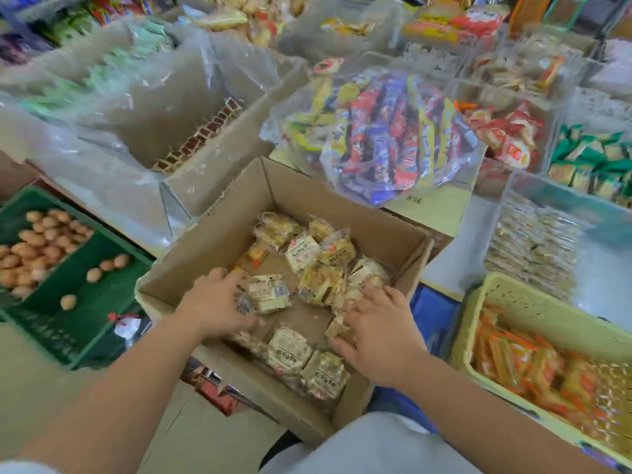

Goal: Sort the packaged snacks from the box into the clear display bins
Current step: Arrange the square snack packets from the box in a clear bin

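Note:
An open cardboard box (pixel 222 230) sits right in front of me, holding several pale yellow wrapped snack packs (pixel 318 265). Both my hands are inside it. My left hand (pixel 213 304) lies palm down at the box's left side, fingers curled on a small snack pack (pixel 268 293). My right hand (pixel 379 331) presses down on packs at the right side, fingers spread over them; whether it grips one is unclear. Clear display bins stand behind and to the right, one (pixel 533 248) stacked with flat pale packets.
A green crate (pixel 85 302) with eggs is at the left. A yellow basket (pixel 513 302) of orange packets is at the right. A clear bag of blue and red snacks (pixel 393 138) lies behind the box. A plastic-lined carton (pixel 219 165) stands at the back left.

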`<state>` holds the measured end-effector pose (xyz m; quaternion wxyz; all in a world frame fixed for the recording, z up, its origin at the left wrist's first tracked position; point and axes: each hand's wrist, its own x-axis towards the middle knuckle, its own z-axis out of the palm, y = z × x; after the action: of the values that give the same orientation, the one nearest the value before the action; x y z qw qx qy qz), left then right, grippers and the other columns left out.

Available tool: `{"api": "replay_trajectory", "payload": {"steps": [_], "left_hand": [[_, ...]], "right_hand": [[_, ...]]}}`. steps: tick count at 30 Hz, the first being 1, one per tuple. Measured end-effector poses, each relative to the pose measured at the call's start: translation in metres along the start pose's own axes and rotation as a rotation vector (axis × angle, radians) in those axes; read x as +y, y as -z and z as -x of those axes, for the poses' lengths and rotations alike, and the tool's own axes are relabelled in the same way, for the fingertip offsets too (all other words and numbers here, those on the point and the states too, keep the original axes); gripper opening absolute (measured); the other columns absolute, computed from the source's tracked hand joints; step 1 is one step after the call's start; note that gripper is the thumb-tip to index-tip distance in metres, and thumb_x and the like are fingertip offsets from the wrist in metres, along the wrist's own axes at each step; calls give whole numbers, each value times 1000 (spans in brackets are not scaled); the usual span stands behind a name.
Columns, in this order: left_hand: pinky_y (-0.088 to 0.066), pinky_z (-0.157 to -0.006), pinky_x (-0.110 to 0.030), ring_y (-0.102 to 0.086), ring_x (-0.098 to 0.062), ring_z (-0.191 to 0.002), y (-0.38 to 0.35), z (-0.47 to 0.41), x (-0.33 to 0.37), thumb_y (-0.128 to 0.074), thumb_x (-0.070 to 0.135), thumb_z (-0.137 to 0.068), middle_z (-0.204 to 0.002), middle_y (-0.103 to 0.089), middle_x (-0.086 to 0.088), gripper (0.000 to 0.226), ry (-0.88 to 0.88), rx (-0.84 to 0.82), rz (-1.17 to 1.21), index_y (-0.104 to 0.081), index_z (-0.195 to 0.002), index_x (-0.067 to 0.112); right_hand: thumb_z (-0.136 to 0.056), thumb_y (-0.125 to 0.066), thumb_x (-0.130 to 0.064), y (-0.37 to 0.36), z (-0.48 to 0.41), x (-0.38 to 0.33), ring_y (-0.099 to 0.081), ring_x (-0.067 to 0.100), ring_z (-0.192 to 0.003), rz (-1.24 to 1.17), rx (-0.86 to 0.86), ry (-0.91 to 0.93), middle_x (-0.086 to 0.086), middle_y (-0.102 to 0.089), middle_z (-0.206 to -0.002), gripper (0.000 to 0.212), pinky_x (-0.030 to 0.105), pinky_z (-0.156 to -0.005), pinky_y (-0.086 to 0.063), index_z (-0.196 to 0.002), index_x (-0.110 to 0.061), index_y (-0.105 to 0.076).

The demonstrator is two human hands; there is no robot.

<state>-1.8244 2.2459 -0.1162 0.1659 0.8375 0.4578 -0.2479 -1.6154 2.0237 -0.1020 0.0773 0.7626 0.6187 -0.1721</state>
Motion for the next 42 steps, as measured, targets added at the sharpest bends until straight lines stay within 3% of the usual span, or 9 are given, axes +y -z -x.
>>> {"api": "replay_trajectory", "payload": {"steps": [7,16,22,26,30,33,37,39,42], "left_hand": [[-28,-120,-61,-15,-46,-153,-12,-46,-5,-80,86,-39,-172,-3,-8,146,-33,-430,-299,-16,-161,42],[-45,-106,-43,-51,-32,-126,-13,-44,-1,-61,67,-89,-140,-52,-12,65,-283,-344,-510,-62,-132,19],[-49,-78,-37,-60,-21,-83,-3,-35,1,-54,67,-94,-92,-64,-3,51,-459,-303,-239,-67,-91,17],[-55,-88,-38,-68,-16,-98,9,-49,0,-60,76,-84,-121,-64,6,56,-428,-392,154,-59,-123,36],[-54,-76,-36,-66,-19,-92,11,-97,-6,-69,51,-92,-120,-65,-6,41,-242,5,252,-52,-123,28],[-49,-104,-47,-55,-39,-124,-2,-123,-11,-79,39,-86,-146,-45,-16,82,-93,-20,91,-35,-153,24],[-44,-112,-47,-38,-41,-144,-13,-141,-11,-83,28,-80,-169,-8,-12,109,-107,-185,35,-13,-164,32],[-52,-104,-44,-44,-40,-138,-13,-149,-7,-78,27,-83,-169,-2,-11,103,-112,-219,58,-14,-164,34],[-56,-59,-27,-57,-27,-100,-14,-157,-1,-75,17,-80,-161,-8,-8,98,-107,-279,184,-24,-161,38]], "right_hand": [[-88,-24,-72,-5,-2,-4,-50,19,-121,50,3,-83,-15,-67,-111,63,43,-106,-31,-119,-36,-66],[-84,-24,-72,-14,-5,-9,-54,18,-102,59,28,-132,-14,-67,-97,62,42,-101,-32,-108,-35,-68],[-83,-27,-71,-14,-5,-9,-54,17,-90,63,71,-128,-14,-64,-83,58,41,-97,-33,-97,-34,-69],[-83,-28,-70,-14,-5,-10,-53,17,-85,51,80,-126,-12,-64,-80,57,40,-96,-34,-95,-33,-70],[-84,-28,-67,-15,-5,-9,-52,17,-83,30,93,-122,-12,-64,-80,54,38,-94,-32,-94,-33,-70],[-84,-31,-65,-16,-4,-8,-50,17,-80,28,113,-120,-12,-61,-75,50,37,-93,-32,-90,-32,-69],[-84,-33,-64,-15,-5,-7,-48,18,-76,11,125,-118,-11,-57,-70,47,39,-91,-35,-85,-32,-68],[-84,-34,-63,-14,-6,-7,-47,18,-74,6,134,-117,-12,-54,-68,46,40,-91,-37,-82,-31,-68],[-84,-35,-64,-13,-6,-5,-46,18,-73,5,134,-118,-11,-53,-67,46,40,-90,-37,-79,-30,-66]]}}
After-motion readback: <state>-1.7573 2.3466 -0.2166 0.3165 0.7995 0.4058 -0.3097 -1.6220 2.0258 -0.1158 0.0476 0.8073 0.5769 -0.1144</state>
